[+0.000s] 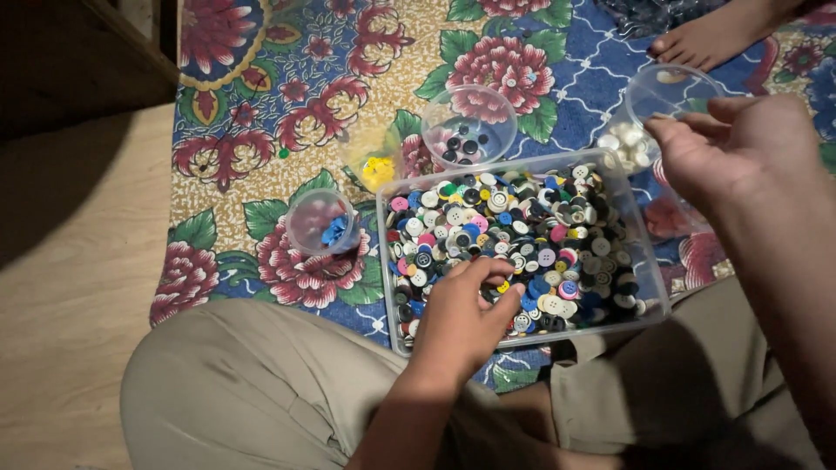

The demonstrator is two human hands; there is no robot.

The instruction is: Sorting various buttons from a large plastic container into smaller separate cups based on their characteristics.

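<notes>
Your left hand (pixel 460 320) pinches buttons (pixel 514 235) at 6 o'clock in the clear tray (pixel 650 265); your right hand (pixel 740 144) hovers at 2 o'clock over a cup of white buttons (pixel 640 117), fingers curled, contents unclear; blue-button cup (pixel 322 222) sits at 9 o'clock.

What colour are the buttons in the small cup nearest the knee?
Blue, lying in the small clear cup on the floral cloth; the head view shows them best.

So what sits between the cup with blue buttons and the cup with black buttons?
In the head view, a small clear cup of yellow buttons stands on the floral cloth between the blue-button cup and the black-button cup.
</notes>
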